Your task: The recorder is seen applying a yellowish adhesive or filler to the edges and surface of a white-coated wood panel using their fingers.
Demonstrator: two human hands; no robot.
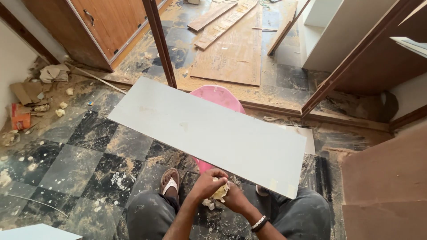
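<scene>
Head view. The left hand and the right hand meet low in the frame, between the person's knees, both curled around a pale yellowish lump that they grip together; the left fingers cover its top, the right hand cups it from below. Small crumbs of the same pale material lie just under the hands. A black-and-white beaded band circles the right wrist. Directly beyond the hands, a long white board lies flat across a pink plastic stool, its near edge just above the lump. A sandalled foot rests on the dusty black-and-white chequered floor to the left. Farther off, past a wooden door frame, plywood sheets lie on the ground.
</scene>
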